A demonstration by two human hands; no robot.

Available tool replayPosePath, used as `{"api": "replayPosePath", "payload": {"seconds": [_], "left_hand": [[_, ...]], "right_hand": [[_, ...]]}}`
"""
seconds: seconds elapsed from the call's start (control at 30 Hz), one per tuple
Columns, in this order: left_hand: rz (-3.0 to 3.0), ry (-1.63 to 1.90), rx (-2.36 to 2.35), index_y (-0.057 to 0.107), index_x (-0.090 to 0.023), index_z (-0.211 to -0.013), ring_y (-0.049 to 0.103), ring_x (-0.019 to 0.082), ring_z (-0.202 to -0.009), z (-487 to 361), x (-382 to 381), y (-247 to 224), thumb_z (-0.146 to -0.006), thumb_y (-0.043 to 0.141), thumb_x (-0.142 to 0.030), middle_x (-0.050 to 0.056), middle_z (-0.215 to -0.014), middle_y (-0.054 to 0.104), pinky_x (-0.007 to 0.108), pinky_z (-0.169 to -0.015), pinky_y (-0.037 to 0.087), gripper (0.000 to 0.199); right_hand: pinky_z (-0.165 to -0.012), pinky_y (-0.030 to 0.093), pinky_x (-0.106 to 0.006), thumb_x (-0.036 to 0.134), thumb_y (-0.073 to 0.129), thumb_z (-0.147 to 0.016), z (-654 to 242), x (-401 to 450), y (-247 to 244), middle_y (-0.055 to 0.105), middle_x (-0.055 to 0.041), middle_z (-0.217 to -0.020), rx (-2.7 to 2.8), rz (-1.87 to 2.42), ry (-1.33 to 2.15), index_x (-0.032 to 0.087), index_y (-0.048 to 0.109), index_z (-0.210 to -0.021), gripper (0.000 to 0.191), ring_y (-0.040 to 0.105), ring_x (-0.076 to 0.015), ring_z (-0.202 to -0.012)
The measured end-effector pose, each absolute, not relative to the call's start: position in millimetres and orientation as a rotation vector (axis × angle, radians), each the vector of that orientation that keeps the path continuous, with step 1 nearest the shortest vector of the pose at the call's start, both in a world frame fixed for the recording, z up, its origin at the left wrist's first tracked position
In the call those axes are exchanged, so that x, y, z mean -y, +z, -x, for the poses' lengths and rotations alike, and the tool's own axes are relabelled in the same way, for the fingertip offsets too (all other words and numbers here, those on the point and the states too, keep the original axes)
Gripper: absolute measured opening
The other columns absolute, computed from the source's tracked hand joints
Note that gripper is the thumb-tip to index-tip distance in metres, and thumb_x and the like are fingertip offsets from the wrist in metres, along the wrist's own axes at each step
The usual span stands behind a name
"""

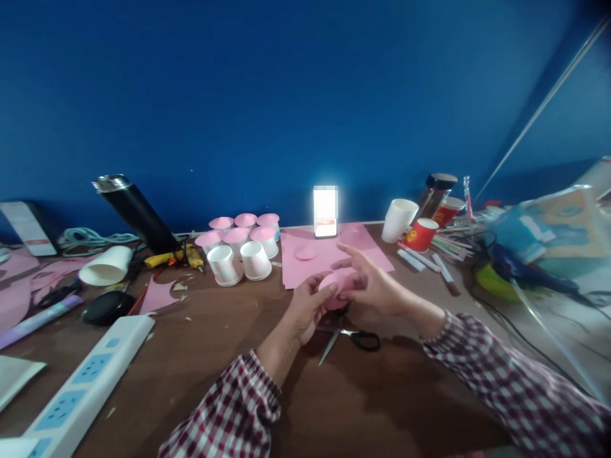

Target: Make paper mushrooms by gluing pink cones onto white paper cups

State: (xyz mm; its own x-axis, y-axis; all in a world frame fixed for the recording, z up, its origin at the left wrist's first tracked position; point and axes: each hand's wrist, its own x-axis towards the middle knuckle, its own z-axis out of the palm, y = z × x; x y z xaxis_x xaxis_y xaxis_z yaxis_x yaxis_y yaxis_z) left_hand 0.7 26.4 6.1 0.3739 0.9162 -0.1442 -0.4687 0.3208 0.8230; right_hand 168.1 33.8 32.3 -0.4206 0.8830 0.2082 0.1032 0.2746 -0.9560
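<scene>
Holding a pink paper piece (335,291), roughly round, in the left hand (305,306), with fingers drawn in narrow and thumb laid across the near face; touching its right side with the right hand (375,283), index finger spread away toward the far side; cannot tell whether pinching there or merely steadying; held up near the near edge of the pink sheets (293,273), just beyond the scissors (340,331). Probably very light, thin and bendy, barely slippery, easily creased or torn; best taken by opposite edges, lightly, without pressing the middle.
</scene>
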Motion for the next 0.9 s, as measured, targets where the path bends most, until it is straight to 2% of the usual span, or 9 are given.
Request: {"api": "replayPosePath", "payload": {"seconds": [0.1, 0.23, 0.37, 0.5, 0.7, 0.8, 0.9], "left_hand": [[-0.773, 0.982, -0.689, 0.059, -0.013, -0.102, 0.065, 0.016, -0.077, 0.7, -25.1, 8.6, -0.066, 0.078, -0.024, 0.008, -0.094, 0.068, 0.028, -0.072, 0.051, 0.043], [-0.730, 1.018, -0.699, 0.061, -0.012, -0.097, 0.064, 0.014, -0.071, 2.3, -29.6, 4.5, -0.063, 0.079, -0.022, 0.005, -0.085, 0.068, 0.025, -0.068, 0.050, 0.039], [-0.657, 1.115, -0.633, 0.061, -0.013, -0.099, 0.062, 0.011, -0.076, 8.2, -36.7, 5.9, -0.066, 0.076, -0.019, 0.004, -0.088, 0.068, 0.020, -0.069, 0.049, 0.036], [-0.617, 1.167, -0.618, 0.060, -0.015, -0.100, 0.061, 0.010, -0.075, 14.7, -40.1, 12.6, -0.068, 0.074, -0.018, 0.002, -0.090, 0.067, 0.020, -0.067, 0.049, 0.035], [-0.621, 1.204, -0.613, 0.058, -0.017, -0.103, 0.061, 0.010, -0.078, 18.3, -42.5, 15.3, -0.070, 0.071, -0.016, 0.002, -0.093, 0.065, 0.020, -0.068, 0.048, 0.035], [-0.605, 1.194, -0.616, 0.058, -0.018, -0.103, 0.061, 0.010, -0.077, 18.6, -42.8, 14.6, -0.070, 0.071, -0.017, 0.001, -0.092, 0.065, 0.020, -0.067, 0.048, 0.035], [-0.598, 1.175, -0.596, 0.059, -0.018, -0.102, 0.061, 0.009, -0.076, 18.6, -42.3, 14.7, -0.070, 0.071, -0.016, 0.001, -0.091, 0.065, 0.019, -0.067, 0.048, 0.034]], "right_hand": [[-0.072, 0.057, -0.031, 0.024, 0.069, -0.075, -167.0, -33.9, 26.4, 0.051, -0.0097, -0.118, 1.706, 0.970, 1.174, 0.026, 0.025, -0.141, 0.079, 0.063, -0.0148, -0.085], [-0.078, 0.055, -0.035, 0.024, 0.073, -0.071, -174.4, -32.9, 18.8, 0.051, -0.0099, -0.119, 1.693, 1.020, 1.209, 0.025, 0.025, -0.139, 0.083, 0.062, -0.0169, -0.090], [-0.082, 0.050, -0.037, 0.029, 0.072, -0.073, -185.3, -21.3, 23.2, 0.059, -0.0093, -0.109, 1.966, 1.143, 1.149, 0.018, 0.049, -0.118, 0.052, 0.059, -0.0214, -0.096], [-0.087, 0.043, -0.040, 0.037, 0.078, -0.065, -188.8, -7.8, 35.2, 0.060, -0.0080, -0.108, 2.507, 1.120, 0.865, 0.019, 0.060, -0.103, 0.046, 0.053, -0.0260, -0.101], [-0.087, 0.039, -0.036, 0.032, 0.071, -0.073, -192.0, -2.7, 43.8, 0.060, -0.0068, -0.105, 2.705, 1.154, 0.670, 0.019, 0.063, -0.093, 0.025, 0.050, -0.0240, -0.099], [-0.083, 0.040, -0.035, 0.033, 0.072, -0.072, -196.7, -3.0, 42.8, 0.060, -0.0072, -0.100, 2.722, 1.197, 0.648, 0.019, 0.063, -0.086, 0.022, 0.050, -0.0247, -0.096], [-0.078, 0.041, -0.034, 0.028, 0.069, -0.073, -199.4, -1.9, 42.0, 0.060, -0.0074, -0.100, 2.713, 1.214, 0.646, 0.019, 0.061, -0.088, 0.019, 0.052, -0.0244, -0.094]]}}
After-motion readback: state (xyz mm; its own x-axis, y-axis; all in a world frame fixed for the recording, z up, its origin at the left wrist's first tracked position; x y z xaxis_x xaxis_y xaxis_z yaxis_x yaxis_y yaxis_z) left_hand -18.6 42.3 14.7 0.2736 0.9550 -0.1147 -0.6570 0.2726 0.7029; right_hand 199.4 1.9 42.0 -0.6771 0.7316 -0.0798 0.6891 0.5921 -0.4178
